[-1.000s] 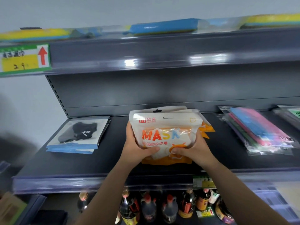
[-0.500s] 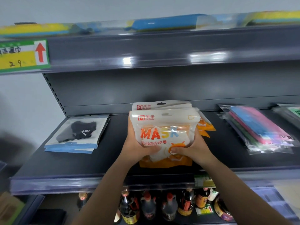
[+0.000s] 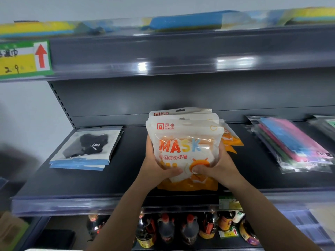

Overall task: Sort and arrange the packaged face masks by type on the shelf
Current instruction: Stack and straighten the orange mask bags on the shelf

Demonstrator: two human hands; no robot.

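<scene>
— Over the middle of the dark grey metal shelf (image 3: 112, 180), what do the fingers grip?
— Left hand (image 3: 155, 165) and right hand (image 3: 217, 167) clamp a stack of white-and-orange plastic MASK pouches (image 3: 184, 142), tilted upright; black-mask packets (image 3: 87, 147) lie left, clear bags of coloured masks (image 3: 291, 145) right.

Three groups of packaged masks: white-and-orange MASK pouches (image 3: 184, 142), at least three; black-mask packets (image 3: 85, 147), about three stacked; clear multicolour packs (image 3: 293, 147), count unclear; two hands
</scene>
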